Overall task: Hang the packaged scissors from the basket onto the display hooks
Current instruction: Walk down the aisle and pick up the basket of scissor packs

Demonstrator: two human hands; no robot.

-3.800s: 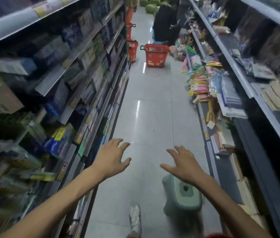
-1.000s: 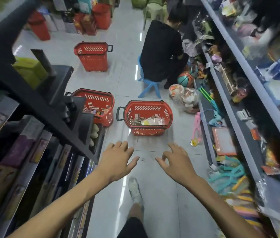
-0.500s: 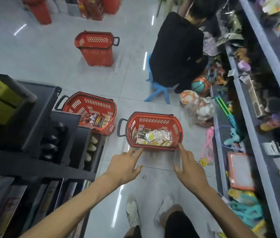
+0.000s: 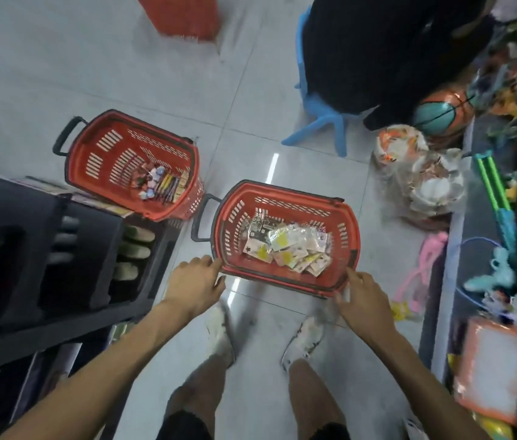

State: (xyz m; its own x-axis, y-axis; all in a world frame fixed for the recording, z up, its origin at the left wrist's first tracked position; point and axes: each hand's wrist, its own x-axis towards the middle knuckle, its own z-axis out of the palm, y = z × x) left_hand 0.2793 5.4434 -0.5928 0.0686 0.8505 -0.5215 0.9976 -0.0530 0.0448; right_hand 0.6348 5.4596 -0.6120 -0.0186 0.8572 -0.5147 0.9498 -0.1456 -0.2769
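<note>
Red basket (image 4: 235, 223) on the shop floor, a hand at each near corner.

A second basket (image 4: 130, 160) stands at the left. The left hand (image 4: 195, 279) touches the near-left corner of the rim with loosely bent fingers, apart and not wrapped round it. The packaged scissors (image 4: 285, 249) lie heaped on the basket's bottom. The right hand (image 4: 363, 296) meets the near-right rim, but blur hides whether it grips.
</note>
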